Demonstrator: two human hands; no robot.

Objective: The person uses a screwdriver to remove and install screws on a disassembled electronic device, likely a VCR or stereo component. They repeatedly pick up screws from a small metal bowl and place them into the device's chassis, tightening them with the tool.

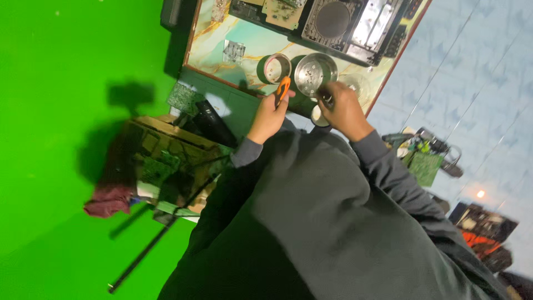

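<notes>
**Two hands busy at the table edge, orange tool in one, small part in the other**

Nearest, filling the lower half of the frame: grey sleeves and a grey lap, reaching up toward a marbled green tabletop (250, 41) with a red-brown rim.

Just past the cuffs, at centre: left hand (270, 114) curled shut around an orange-handled tool (282, 90), handle poking up out of the fist, working end hidden. To its right, right hand (343, 108) pinched closed on something small and dark near a white round piece (318, 116) at the table edge; exactly what sits between the fingers, too blurred to tell.

Directly above the knuckles: a shiny metal bowl (315, 72) with small bits lying in it. Left of that, a roll of tape (274, 68) lying flat. Farther up, along the top edge: an opened device (355, 25) with circuit boards and a round grille exposed.

Off to the sides: more circuit boards on a low stand at left centre, against a green backdrop; loose gear on the tiled floor at right.

Likely trouble from here: bowl close to the table edge and right beside both hands, so easily nudged, scattering the small bits; pinched part easily dropped onto the lap; tool tip, unseen, possibly slipping toward the other hand.
</notes>
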